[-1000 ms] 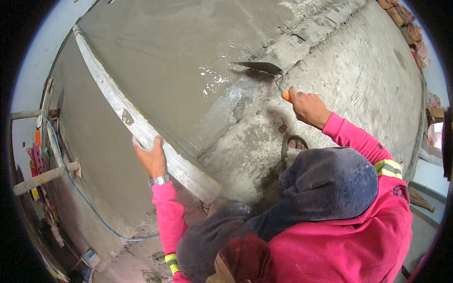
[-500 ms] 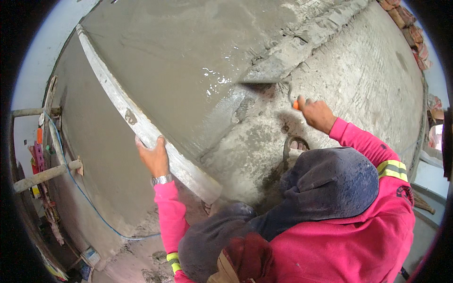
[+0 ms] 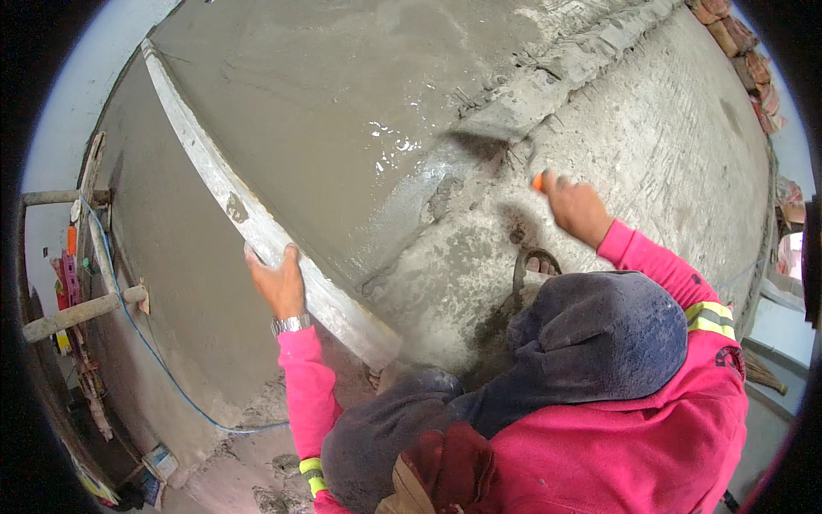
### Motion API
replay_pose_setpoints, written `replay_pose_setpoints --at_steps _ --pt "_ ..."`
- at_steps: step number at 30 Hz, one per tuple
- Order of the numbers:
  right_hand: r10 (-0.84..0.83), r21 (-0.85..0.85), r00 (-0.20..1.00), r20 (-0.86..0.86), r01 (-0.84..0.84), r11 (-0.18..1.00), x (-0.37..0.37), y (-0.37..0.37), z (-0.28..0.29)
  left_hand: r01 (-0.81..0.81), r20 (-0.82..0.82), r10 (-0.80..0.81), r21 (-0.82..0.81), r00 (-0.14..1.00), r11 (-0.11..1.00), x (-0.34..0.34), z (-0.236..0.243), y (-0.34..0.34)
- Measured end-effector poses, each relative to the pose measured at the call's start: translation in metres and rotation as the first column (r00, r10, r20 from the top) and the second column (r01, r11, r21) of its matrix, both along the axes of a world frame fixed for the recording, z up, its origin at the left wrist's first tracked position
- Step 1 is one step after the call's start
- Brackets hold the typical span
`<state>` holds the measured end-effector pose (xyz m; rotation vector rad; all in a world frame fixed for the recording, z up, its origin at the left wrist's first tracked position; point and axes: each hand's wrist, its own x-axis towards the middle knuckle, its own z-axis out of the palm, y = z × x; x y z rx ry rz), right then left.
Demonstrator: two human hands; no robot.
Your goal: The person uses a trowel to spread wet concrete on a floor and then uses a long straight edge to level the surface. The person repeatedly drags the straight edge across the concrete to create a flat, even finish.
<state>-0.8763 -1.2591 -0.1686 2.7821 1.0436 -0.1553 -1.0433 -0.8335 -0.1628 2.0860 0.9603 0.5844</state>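
Wet mortar (image 3: 342,94) takes up most of the floor ahead of me, its surface looking the same as a second ago. To its right lies the rough slab (image 3: 651,146), with a broken ridge (image 3: 565,68) where the two meet.

The long board (image 3: 330,308) runs across the mortar from near my knee toward the far wall. It has held its place against the floor; my left hand (image 3: 280,283) stays wrapped over it, thumb on top.

The trowel (image 3: 539,182) is what has changed. Its blade stood out dark a second ago; now it is pale and blurred, hard to tell from the ridge, with a dark shadow just below. My right hand (image 3: 578,208), closed round the orange handle, has drawn back a little toward me. I judge the trowel to be mid-stroke at the mortar's edge while the board is simply kept steady. Whether the blade touches anything, I cannot tell.

As for writing, the dark mark on my right sleeve (image 3: 655,257) is too small and bent to read. The sacks (image 3: 732,38) at upper right and my watch (image 3: 291,324) show no lettering I can make out.
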Motion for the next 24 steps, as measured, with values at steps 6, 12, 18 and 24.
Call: replay_pose_setpoints --at_steps 6,12,18,24 --pt "0.055 -0.016 0.998 -0.021 -0.056 0.998 -0.013 -0.008 -0.015 -0.001 0.017 0.001 -0.003 1.000 1.000 0.003 0.002 -0.002" --pt "-0.030 0.102 0.993 -0.110 0.041 0.994 0.010 0.002 0.009 0.004 0.032 -0.002 -0.088 0.999 0.996 0.002 0.003 -0.003" --pt "0.206 0.099 0.965 -0.163 -0.191 0.977 -0.021 0.022 0.012 -0.011 -0.024 0.010 -0.036 1.000 0.999 0.003 0.001 0.000" --pt "0.105 0.021 0.970 -0.221 -0.103 0.994 -0.017 0.021 0.009 0.014 0.008 -0.013 -0.106 1.000 0.994 0.001 0.004 -0.001"
